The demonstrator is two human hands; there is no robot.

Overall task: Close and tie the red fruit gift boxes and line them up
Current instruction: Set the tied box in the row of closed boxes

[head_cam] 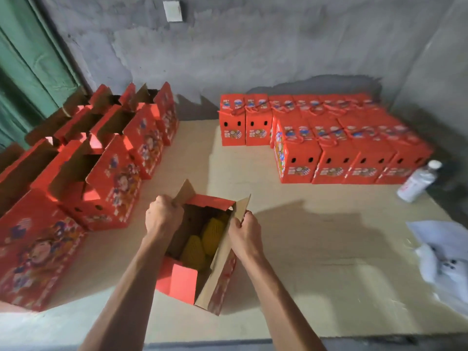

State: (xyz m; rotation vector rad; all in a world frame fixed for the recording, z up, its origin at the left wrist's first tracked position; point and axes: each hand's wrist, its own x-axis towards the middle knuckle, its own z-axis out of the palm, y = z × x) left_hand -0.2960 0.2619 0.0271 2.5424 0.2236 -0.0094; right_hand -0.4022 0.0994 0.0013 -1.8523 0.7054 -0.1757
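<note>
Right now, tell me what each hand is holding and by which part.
Both hold the open box: left hand grips its left top flap, right hand its right top flap.

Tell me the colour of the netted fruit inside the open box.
Yellow: the fruit in the open box shows best in the head view.

packing storeroom | bare concrete wall (253, 46) | rows of red gift boxes (329, 138) on cardboard sheet (316, 249)

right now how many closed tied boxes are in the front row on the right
4, side by side: first, second, third, fourth. More tied boxes stand behind them, partly hidden.
</note>
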